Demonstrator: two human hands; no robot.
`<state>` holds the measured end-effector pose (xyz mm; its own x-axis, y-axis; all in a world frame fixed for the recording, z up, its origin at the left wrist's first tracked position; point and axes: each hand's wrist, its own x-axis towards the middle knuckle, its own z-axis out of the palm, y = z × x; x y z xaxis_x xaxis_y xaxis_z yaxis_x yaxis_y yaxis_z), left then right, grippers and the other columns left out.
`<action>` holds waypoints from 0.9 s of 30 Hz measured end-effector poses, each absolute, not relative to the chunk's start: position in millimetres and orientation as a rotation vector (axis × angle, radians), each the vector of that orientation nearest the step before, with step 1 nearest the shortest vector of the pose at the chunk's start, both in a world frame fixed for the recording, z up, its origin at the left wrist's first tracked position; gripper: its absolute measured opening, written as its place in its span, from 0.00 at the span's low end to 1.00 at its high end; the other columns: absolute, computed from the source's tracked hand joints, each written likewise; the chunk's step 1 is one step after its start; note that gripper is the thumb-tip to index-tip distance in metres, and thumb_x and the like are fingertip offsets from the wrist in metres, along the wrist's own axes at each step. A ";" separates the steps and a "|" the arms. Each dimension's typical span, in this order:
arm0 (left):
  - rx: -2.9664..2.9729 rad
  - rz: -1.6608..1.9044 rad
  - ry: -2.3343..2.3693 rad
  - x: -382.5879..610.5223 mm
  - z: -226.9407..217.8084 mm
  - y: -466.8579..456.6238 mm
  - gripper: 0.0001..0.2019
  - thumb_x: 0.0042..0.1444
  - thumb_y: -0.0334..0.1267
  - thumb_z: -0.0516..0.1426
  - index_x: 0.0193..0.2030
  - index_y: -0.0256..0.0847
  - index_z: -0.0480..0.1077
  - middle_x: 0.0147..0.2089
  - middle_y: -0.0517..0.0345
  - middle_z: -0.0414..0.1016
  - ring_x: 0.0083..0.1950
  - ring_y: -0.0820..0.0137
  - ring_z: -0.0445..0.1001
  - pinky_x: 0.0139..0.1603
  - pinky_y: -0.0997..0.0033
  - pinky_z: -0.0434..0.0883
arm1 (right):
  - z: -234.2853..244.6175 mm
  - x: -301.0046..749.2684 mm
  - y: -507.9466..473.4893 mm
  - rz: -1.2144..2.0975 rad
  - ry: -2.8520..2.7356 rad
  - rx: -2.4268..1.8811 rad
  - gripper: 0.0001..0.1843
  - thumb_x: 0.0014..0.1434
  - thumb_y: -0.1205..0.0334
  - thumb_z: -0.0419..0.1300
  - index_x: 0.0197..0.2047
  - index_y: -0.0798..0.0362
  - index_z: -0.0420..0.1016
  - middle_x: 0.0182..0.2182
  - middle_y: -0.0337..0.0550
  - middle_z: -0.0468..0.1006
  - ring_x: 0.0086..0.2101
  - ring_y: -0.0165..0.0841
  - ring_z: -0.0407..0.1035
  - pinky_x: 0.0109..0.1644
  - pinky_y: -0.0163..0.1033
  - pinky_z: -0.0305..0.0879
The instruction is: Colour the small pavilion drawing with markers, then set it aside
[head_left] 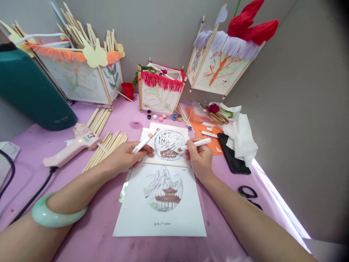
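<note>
Pale green bangle point(54, 214) circles the left wrist, closest of all, and both forearms reach forward over the lilac tabletop point(89, 233). Left hand point(124, 155) has its fingers closed around a white marker point(144, 142), whose far end points up and away from them. Those fingers rest at the edge of the small drawing sheet point(169, 143). Right hand point(199, 157) pinches a second marker point(195, 144) in its fingers, with the tip touching the small drawing sheet just beside the brown pagoda drawn inside a circle. That partly coloured circle lies between the two sets of fingers. Just short of both hands, toward the person, lies a printed picture sheet point(163, 214) showing a red pavilion and mountains. Left of the left fingers are bamboo sticks point(106, 147) and a pink glue gun point(72, 148). Right of the right fingers sits a black phone point(233, 154), with scissors point(247, 191) nearer the person. Beyond the fingers stand small paint pots point(163, 117) and a red-fringed paper lantern point(160, 91).
</note>
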<state>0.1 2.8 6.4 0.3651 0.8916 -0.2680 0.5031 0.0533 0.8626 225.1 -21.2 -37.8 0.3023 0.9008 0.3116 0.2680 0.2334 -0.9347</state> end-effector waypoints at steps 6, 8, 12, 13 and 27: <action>1.600 0.469 1.294 0.4 5.6 2.7 0.13 0.50 0.38 0.54 0.41 0.38 0.73 0.23 0.62 0.70 0.19 0.78 0.56 0.19 0.76 0.54 | -34.7 233.2 -16.1 0.544 -1.212 -1.326 0.12 0.57 0.55 0.55 0.27 0.53 0.65 0.15 0.33 0.67 0.17 0.26 0.62 0.20 0.31 0.58; 1.592 0.474 1.287 0.6 5.1 2.8 0.13 0.50 0.38 0.54 0.41 0.38 0.73 0.22 0.62 0.69 0.18 0.78 0.56 0.20 0.76 0.54 | -35.0 235.3 -14.9 0.500 -1.224 -1.344 0.11 0.57 0.55 0.55 0.27 0.53 0.65 0.15 0.32 0.67 0.17 0.26 0.62 0.21 0.31 0.59; 1.568 0.494 1.267 0.0 3.5 3.8 0.12 0.50 0.38 0.54 0.40 0.38 0.73 0.34 0.58 0.75 0.20 0.79 0.57 0.21 0.76 0.55 | -37.2 236.9 -22.7 0.423 -1.266 -1.358 0.10 0.58 0.56 0.55 0.28 0.52 0.65 0.17 0.34 0.70 0.20 0.27 0.65 0.23 0.32 0.60; 1.559 0.495 1.261 -0.4 3.0 4.1 0.12 0.49 0.38 0.54 0.40 0.38 0.73 0.36 0.57 0.76 0.20 0.79 0.57 0.21 0.76 0.55 | -37.7 237.4 -26.6 0.401 -1.284 -1.365 0.10 0.58 0.57 0.55 0.29 0.52 0.66 0.17 0.35 0.71 0.20 0.28 0.65 0.24 0.32 0.61; 1.560 0.476 1.274 -2.0 -3.1 6.6 0.12 0.50 0.39 0.54 0.41 0.39 0.72 0.38 0.56 0.76 0.21 0.79 0.58 0.21 0.76 0.55 | -41.2 239.0 -36.9 0.425 -1.374 -1.357 0.09 0.58 0.57 0.55 0.30 0.53 0.67 0.21 0.37 0.74 0.20 0.27 0.66 0.24 0.31 0.61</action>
<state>-2.0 6.6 -3.1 0.3617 0.8880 -0.2839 0.4840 0.0814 0.8713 239.0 -36.9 -41.2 0.2616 0.8627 0.4328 0.4684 0.2786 -0.8385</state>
